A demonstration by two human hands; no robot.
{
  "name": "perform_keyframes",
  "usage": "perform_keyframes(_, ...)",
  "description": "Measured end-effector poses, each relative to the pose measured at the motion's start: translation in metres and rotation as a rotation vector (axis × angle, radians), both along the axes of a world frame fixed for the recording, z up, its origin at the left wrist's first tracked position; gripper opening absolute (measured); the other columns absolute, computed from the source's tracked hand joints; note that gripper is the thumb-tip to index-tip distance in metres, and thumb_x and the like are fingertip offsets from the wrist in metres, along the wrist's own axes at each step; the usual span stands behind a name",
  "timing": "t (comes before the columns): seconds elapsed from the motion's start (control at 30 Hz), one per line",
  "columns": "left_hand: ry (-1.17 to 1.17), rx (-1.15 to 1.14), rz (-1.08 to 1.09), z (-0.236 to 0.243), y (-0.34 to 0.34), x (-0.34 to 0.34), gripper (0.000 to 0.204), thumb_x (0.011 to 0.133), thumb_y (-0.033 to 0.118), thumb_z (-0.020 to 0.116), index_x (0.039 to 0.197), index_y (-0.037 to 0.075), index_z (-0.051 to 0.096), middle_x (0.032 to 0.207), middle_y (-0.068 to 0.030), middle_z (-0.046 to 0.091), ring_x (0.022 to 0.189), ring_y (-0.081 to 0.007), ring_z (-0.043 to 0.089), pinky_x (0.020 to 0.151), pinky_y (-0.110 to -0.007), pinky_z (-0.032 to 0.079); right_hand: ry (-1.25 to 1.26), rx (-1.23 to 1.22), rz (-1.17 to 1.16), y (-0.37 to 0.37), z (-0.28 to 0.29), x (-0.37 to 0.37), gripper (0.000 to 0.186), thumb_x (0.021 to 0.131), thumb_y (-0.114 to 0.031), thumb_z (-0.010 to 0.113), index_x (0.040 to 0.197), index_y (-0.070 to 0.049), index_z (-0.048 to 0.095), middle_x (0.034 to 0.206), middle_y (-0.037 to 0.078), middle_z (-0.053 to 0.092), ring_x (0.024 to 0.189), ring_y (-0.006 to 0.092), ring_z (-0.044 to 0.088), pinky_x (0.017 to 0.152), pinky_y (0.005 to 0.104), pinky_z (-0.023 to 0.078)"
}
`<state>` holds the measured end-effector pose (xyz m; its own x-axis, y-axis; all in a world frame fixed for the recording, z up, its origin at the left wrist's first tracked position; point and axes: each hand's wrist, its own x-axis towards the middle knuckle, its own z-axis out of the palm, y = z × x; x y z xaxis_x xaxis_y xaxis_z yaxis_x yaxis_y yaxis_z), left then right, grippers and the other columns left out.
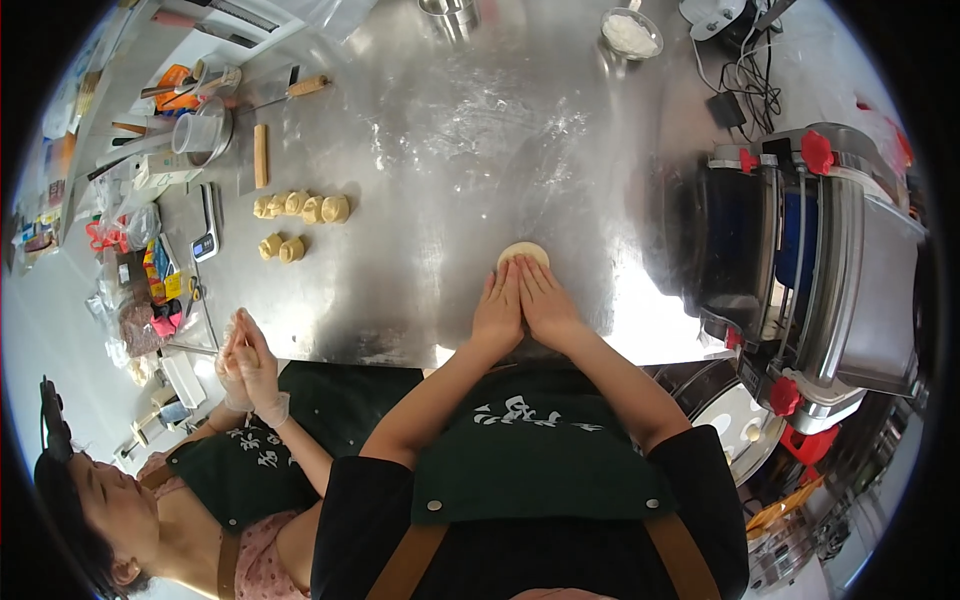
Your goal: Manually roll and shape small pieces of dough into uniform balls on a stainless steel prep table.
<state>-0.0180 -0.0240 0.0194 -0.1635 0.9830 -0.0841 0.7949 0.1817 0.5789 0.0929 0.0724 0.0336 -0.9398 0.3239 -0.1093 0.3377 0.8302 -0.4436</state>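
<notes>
A round, flattened piece of pale dough (523, 249) lies on the metal table near its front edge. My left hand (498, 312) and my right hand (547, 305) rest side by side on its near part, inner edges touching. Both have their fingers stretched out flat over the dough, which they partly cover; neither grips it. Farther left stand several small cut dough pieces (312, 210), in one row with a pair just nearer to me.
On my left a co-worker's gloved hands (248, 365) are held together at the table edge. A bowl of white flour (631, 35) stands far right. A rolling machine (800, 250) with red knobs bounds the right side. A scraper (260, 157) and a scale (206, 235) lie left.
</notes>
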Motion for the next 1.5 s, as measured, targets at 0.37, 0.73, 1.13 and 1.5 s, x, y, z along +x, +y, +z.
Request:
perform_keyframes(0.37,0.079,0.152,0.377,0.006,0.032,-0.02,0.042,0.073,0.012,0.066,0.114,0.006,0.054,0.102,-0.0123,0.057,0.1,-0.0309,0.051,0.089,-0.046,0.035,0.323,-0.321,-0.446,0.043,0.004,-0.012,0.032,0.081,-0.008,0.054,0.113,-0.007,0.058,0.11,0.012,0.059,0.101,0.0316,0.056,0.081,0.0418,0.048)
perform_keyframes(0.73,0.068,0.138,0.4,-0.005,0.042,-0.02,0.03,0.066,0.011,0.07,0.096,0.011,0.062,0.092,-0.0064,0.059,0.092,-0.029,0.053,0.079,-0.041,0.038,0.287,-0.286,-0.424,0.041,-0.012,-0.026,0.021,0.081,-0.005,0.055,0.1,-0.006,0.064,0.097,0.01,0.057,0.093,0.0297,0.053,0.08,0.0382,0.046)
perform_keyframes(1.13,-0.027,0.282,0.195,-0.008,0.04,-0.033,0.026,0.066,0.005,0.068,0.09,0.01,0.06,0.083,-0.0049,0.06,0.085,-0.0271,0.055,0.079,-0.039,0.038,0.393,-0.044,-0.514,0.062,-0.037,-0.075,0.011,0.085,-0.016,0.059,0.092,-0.01,0.065,0.08,0.011,0.066,0.067,0.0315,0.062,0.057,0.0396,0.048)
perform_keyframes(1.5,-0.028,0.207,0.534,-0.006,0.023,0.005,0.033,0.068,0.003,0.067,0.101,0.006,0.062,0.091,-0.0064,0.057,0.09,-0.027,0.053,0.083,-0.041,0.036,0.387,0.22,-0.541,0.049,-0.049,-0.067,0.008,0.084,-0.013,0.057,0.089,-0.008,0.063,0.072,0.007,0.063,0.062,0.028,0.061,0.054,0.0382,0.048)
